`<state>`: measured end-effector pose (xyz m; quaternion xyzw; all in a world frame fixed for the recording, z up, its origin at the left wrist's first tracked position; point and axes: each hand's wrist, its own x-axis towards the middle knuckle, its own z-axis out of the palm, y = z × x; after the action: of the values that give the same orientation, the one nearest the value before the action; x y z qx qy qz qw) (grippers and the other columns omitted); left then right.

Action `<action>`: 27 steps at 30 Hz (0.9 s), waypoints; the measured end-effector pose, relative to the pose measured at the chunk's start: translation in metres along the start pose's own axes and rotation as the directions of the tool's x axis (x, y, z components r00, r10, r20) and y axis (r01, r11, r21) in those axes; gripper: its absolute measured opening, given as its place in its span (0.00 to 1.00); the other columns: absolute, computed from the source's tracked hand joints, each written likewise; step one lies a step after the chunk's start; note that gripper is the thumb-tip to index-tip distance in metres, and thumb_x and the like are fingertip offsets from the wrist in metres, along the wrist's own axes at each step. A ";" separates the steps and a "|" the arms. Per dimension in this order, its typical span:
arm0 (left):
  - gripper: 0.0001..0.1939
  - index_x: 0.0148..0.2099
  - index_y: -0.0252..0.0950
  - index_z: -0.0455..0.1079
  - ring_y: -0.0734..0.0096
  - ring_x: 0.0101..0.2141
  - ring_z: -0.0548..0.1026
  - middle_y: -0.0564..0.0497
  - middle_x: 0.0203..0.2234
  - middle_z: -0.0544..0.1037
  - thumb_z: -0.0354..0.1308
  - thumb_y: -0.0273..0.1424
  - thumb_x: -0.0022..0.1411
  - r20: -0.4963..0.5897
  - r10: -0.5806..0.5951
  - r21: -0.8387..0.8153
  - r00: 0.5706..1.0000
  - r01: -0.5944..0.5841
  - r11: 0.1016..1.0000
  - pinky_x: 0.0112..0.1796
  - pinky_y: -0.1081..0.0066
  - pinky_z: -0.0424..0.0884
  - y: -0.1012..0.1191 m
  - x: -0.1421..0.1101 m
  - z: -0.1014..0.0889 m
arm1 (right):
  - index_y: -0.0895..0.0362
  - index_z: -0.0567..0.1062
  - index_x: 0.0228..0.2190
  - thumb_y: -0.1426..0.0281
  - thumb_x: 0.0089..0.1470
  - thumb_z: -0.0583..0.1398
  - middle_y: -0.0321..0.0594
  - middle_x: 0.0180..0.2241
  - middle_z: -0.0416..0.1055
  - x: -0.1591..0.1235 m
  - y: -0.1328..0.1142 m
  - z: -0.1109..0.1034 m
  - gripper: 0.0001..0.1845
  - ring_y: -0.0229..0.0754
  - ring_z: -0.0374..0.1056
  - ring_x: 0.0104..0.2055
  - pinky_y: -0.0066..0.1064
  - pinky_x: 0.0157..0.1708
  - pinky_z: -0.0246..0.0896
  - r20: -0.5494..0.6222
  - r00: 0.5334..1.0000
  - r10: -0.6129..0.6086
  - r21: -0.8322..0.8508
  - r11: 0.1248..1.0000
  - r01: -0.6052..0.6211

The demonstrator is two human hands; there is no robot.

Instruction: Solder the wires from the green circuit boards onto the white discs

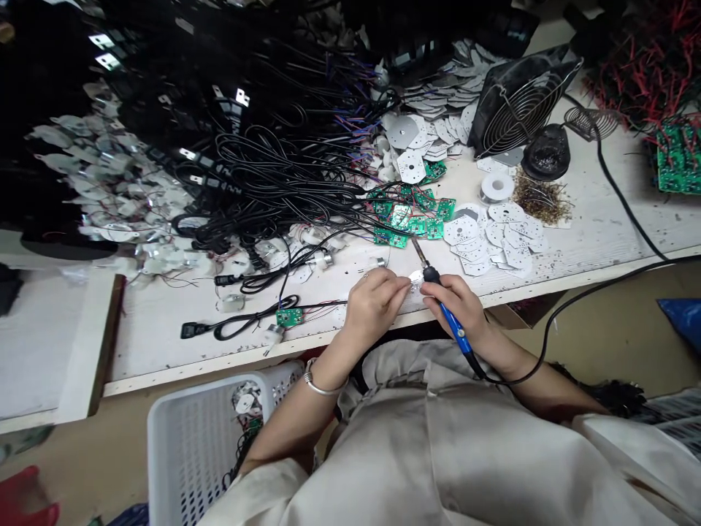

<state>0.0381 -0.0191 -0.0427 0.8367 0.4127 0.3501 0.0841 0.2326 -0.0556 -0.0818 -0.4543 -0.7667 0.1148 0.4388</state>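
At the bench's front edge, my right hand (463,310) is closed round a blue-handled soldering iron (452,323), whose tip points up and away from me. A small white board (417,277) lies between my hands, partly covered by the fingers. My left hand (377,301) is pinched at its left edge; what the fingertips hold is too small to make out. Thin wires and a black cable run out from behind the left hand to a green circuit board (289,317) and a coiled plug cord (233,327). A small motor (274,334) lies beside that green board.
Black cords (285,172) and several green boards (416,219) are piled ahead. White plates (493,237), a solder spool (497,188), a fan (520,102) and an iron stand (546,152) are to the right. A white basket (164,438) stands below left. The iron's cord (558,321) trails right.
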 end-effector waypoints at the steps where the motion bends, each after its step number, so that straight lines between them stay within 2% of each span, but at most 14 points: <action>1: 0.05 0.40 0.36 0.73 0.74 0.30 0.75 0.51 0.28 0.76 0.57 0.29 0.68 0.009 0.005 -0.005 1.000 -0.005 1.000 0.32 0.74 0.73 0.002 -0.001 0.000 | 0.49 0.72 0.54 0.72 0.61 0.59 0.39 0.39 0.67 -0.001 0.001 0.000 0.19 0.34 0.69 0.30 0.24 0.31 0.66 0.000 1.000 0.007 -0.012 1.000 -0.007; 4: 0.05 0.42 0.36 0.73 0.74 0.30 0.74 0.50 0.29 0.75 0.56 0.28 0.68 0.059 0.040 -0.048 0.997 -0.037 0.998 0.32 0.75 0.72 0.005 -0.003 -0.002 | 0.46 0.72 0.53 0.71 0.63 0.57 0.38 0.40 0.69 -0.005 0.003 0.003 0.19 0.33 0.68 0.30 0.23 0.31 0.66 0.065 0.995 0.070 -0.030 0.997 -0.068; 7: 0.04 0.41 0.35 0.72 0.73 0.30 0.73 0.50 0.29 0.75 0.56 0.27 0.68 0.081 0.049 -0.071 0.996 -0.044 0.996 0.31 0.74 0.71 0.005 -0.005 -0.004 | 0.46 0.75 0.50 0.68 0.62 0.56 0.39 0.43 0.71 -0.006 0.003 0.005 0.16 0.36 0.71 0.34 0.26 0.37 0.69 0.186 0.961 0.203 0.028 0.977 -0.212; 9: 0.03 0.41 0.35 0.71 0.73 0.30 0.73 0.50 0.29 0.74 0.56 0.27 0.68 0.092 0.050 -0.088 0.994 -0.042 0.995 0.31 0.73 0.71 0.005 -0.005 -0.005 | 0.47 0.76 0.47 0.64 0.62 0.56 0.38 0.43 0.72 -0.003 -0.001 0.006 0.13 0.38 0.72 0.37 0.28 0.39 0.70 0.249 0.917 0.311 0.078 0.937 -0.339; 12: 0.03 0.42 0.37 0.70 0.74 0.30 0.73 0.51 0.29 0.74 0.55 0.28 0.69 0.110 0.072 -0.145 0.991 -0.056 0.988 0.32 0.74 0.70 0.004 -0.005 -0.005 | 0.50 0.74 0.44 0.59 0.61 0.56 0.37 0.38 0.74 0.003 -0.006 0.005 0.14 0.39 0.73 0.35 0.29 0.36 0.70 0.290 0.818 0.497 0.119 0.829 -0.546; 13: 0.03 0.43 0.37 0.70 0.74 0.30 0.73 0.52 0.29 0.74 0.55 0.28 0.69 0.107 0.087 -0.161 0.990 -0.069 0.985 0.32 0.74 0.70 0.003 -0.006 -0.005 | 0.51 0.74 0.44 0.58 0.61 0.56 0.36 0.37 0.74 0.005 -0.007 0.004 0.14 0.40 0.73 0.35 0.29 0.35 0.70 0.293 0.795 0.531 0.121 0.804 -0.582; 14: 0.03 0.44 0.37 0.70 0.75 0.30 0.73 0.52 0.29 0.75 0.56 0.28 0.69 0.098 0.108 -0.168 0.989 -0.090 0.982 0.33 0.74 0.70 0.002 -0.007 -0.005 | 0.51 0.74 0.43 0.58 0.60 0.57 0.37 0.36 0.74 0.005 -0.008 0.003 0.13 0.40 0.73 0.35 0.29 0.35 0.70 0.292 0.792 0.535 0.119 0.802 -0.585; 19: 0.05 0.45 0.38 0.71 0.75 0.26 0.69 0.55 0.24 0.72 0.59 0.25 0.66 0.031 0.229 -0.037 0.973 -0.227 0.973 0.29 0.73 0.66 -0.003 -0.008 -0.006 | 0.48 0.77 0.42 0.67 0.59 0.58 0.39 0.44 0.71 -0.002 -0.001 0.003 0.10 0.41 0.72 0.42 0.31 0.41 0.69 0.260 0.921 0.290 0.100 0.940 -0.325; 22: 0.03 0.41 0.38 0.72 0.73 0.28 0.70 0.54 0.25 0.73 0.59 0.27 0.65 0.012 0.118 0.036 0.993 -0.119 0.992 0.31 0.71 0.66 -0.004 -0.007 -0.004 | 0.48 0.77 0.42 0.68 0.60 0.58 0.39 0.43 0.70 -0.005 0.001 0.003 0.10 0.37 0.71 0.36 0.28 0.36 0.68 0.223 0.942 0.250 0.057 0.962 -0.269; 25: 0.03 0.37 0.38 0.72 0.66 0.37 0.75 0.48 0.34 0.79 0.58 0.28 0.64 0.041 -0.012 0.121 0.999 0.007 0.993 0.38 0.65 0.67 -0.002 -0.004 0.002 | 0.49 0.77 0.41 0.67 0.63 0.55 0.38 0.38 0.69 -0.003 0.000 0.003 0.11 0.32 0.66 0.27 0.25 0.27 0.64 0.140 0.971 0.193 -0.010 0.981 -0.194; 27: 0.03 0.36 0.38 0.71 0.63 0.42 0.76 0.48 0.40 0.81 0.58 0.27 0.63 0.088 -0.018 0.163 0.996 0.003 0.987 0.41 0.61 0.65 -0.001 -0.004 0.007 | 0.49 0.77 0.44 0.67 0.63 0.55 0.38 0.37 0.68 0.000 -0.001 0.001 0.11 0.33 0.66 0.26 0.24 0.26 0.65 0.079 0.989 0.125 -0.042 0.992 -0.122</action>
<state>0.0400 -0.0206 -0.0504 0.8534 0.4401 0.2771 0.0355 0.2316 -0.0558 -0.0822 -0.5038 -0.7564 0.1458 0.3909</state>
